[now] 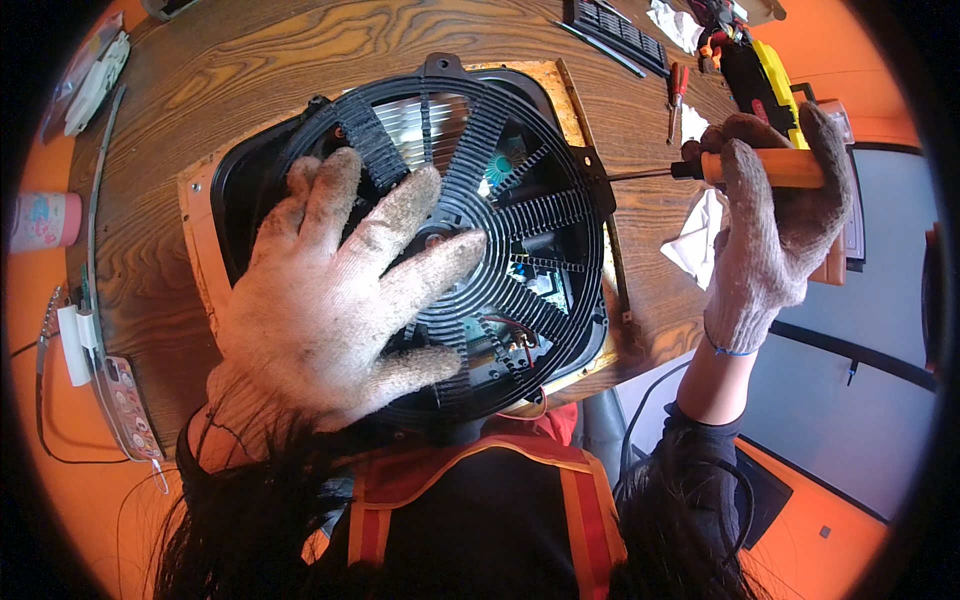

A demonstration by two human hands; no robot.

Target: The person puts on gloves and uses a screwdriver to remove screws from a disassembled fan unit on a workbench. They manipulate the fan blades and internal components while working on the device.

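A round black fan guard (pixel 545 215) with ribs and mounting tabs lies over an open appliance housing (pixel 232 165); circuit parts and metal fins show through its gaps. My left hand (pixel 345 285), in a soiled white work glove, rests flat on the guard with its fingers spread. My right hand (pixel 765 215), gloved too, is closed round the orange handle of a screwdriver (pixel 775 168). The screwdriver lies almost level, its shaft pointing left, with the tip at the tab on the guard's right side. Whether the tip sits in a screw there I cannot tell.
On the wooden table (pixel 200 60) lie a red-handled screwdriver (pixel 677 90), crumpled white paper (pixel 695 240) and a black slatted part (pixel 620 35). A black and yellow toolbox (pixel 765 80) stands at the far right. A pink cup (pixel 48 220) and a phone (pixel 130 400) are at the left.
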